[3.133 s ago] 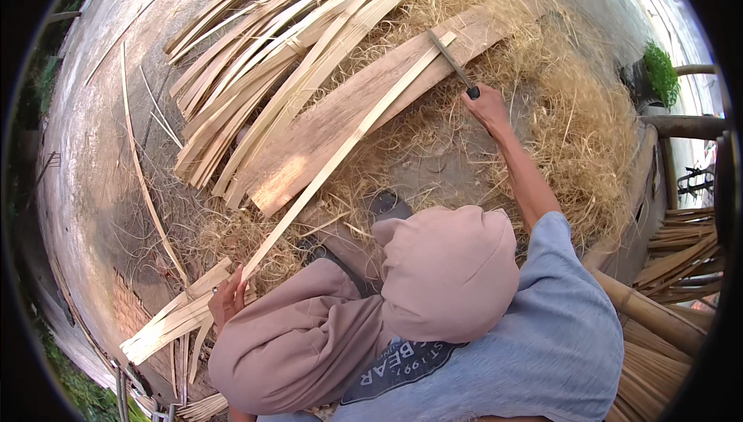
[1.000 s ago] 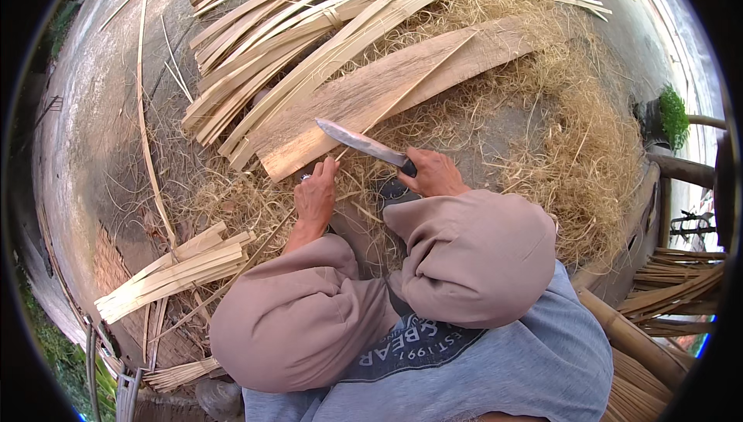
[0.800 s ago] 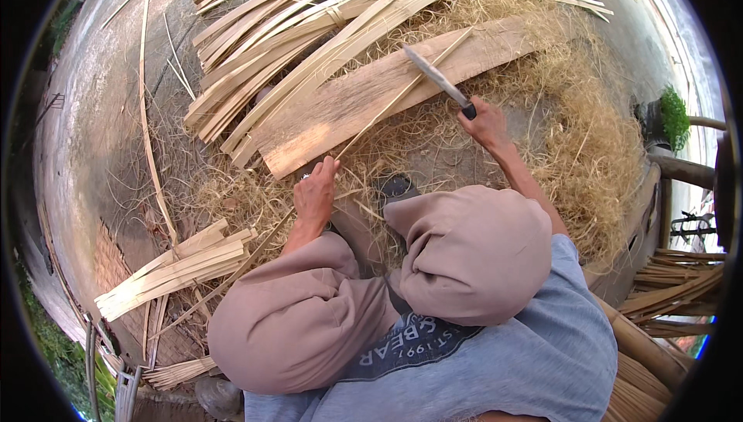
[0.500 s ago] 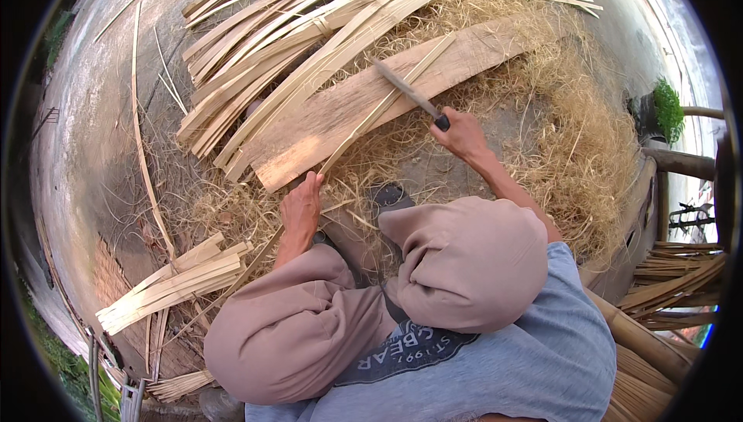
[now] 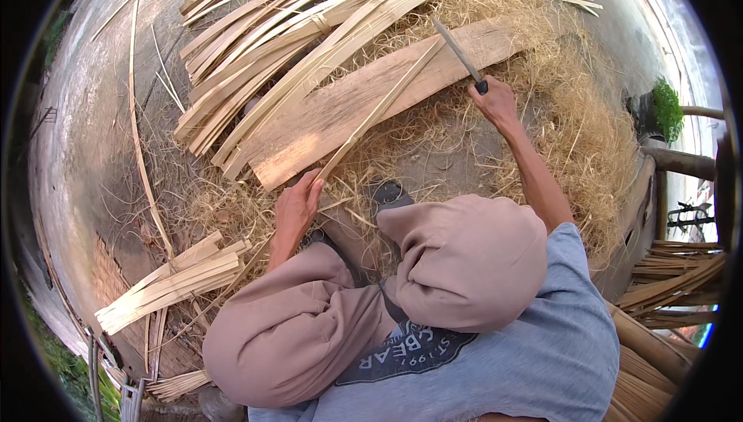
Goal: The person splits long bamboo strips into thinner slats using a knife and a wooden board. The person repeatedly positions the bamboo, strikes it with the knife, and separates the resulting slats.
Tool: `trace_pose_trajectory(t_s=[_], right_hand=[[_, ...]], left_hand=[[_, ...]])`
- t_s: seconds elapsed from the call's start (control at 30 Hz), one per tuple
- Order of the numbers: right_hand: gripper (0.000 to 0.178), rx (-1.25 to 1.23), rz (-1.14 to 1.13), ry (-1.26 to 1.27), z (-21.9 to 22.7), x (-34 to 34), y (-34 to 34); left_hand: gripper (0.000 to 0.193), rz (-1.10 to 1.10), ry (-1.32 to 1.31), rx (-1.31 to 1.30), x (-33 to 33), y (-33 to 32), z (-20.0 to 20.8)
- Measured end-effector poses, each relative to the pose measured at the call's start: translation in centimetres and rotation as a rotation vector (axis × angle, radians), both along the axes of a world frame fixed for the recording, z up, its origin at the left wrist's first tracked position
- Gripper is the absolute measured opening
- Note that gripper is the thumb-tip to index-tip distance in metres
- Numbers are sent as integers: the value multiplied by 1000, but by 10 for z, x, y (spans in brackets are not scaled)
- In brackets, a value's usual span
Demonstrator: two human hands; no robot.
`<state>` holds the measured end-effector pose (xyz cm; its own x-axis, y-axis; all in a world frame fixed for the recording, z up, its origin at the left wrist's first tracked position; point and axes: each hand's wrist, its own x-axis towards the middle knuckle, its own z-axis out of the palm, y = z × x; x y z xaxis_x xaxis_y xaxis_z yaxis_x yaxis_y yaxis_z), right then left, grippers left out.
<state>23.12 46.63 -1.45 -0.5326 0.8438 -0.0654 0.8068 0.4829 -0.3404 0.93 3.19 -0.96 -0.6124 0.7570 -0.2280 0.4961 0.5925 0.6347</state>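
My left hand is closed on the near end of a thin bamboo strip. The strip slants away to the right across a wide wooden board. My right hand grips the dark handle of a knife. Its long blade points up and to the left, just beyond the strip's far end and over the far part of the board. The blade looks apart from the strip.
Long split strips lie in a heap behind the board. Curly shavings cover the ground to the right and around the board. A shorter bundle of strips lies at the left. Bamboo poles stand close by my right side.
My right hand has moved the knife away and to the right, along the strip and past its far end. My left hand keeps its hold on the strip, shifted only slightly.
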Motion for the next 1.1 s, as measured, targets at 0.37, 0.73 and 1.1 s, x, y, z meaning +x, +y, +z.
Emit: trace_pose_trajectory(t_s=[0.37,0.73,1.1], right_hand=[[36,-348,309,120,-13,-29,-174],[34,-305,-165,149,-20,20,-26],[38,-205,520,130,-12,-19,-173]], left_hand=[[32,-24,231,-71,0,53,12],[32,84,-23,-87,-7,40,22],[34,93,-27,7,-13,24,10]])
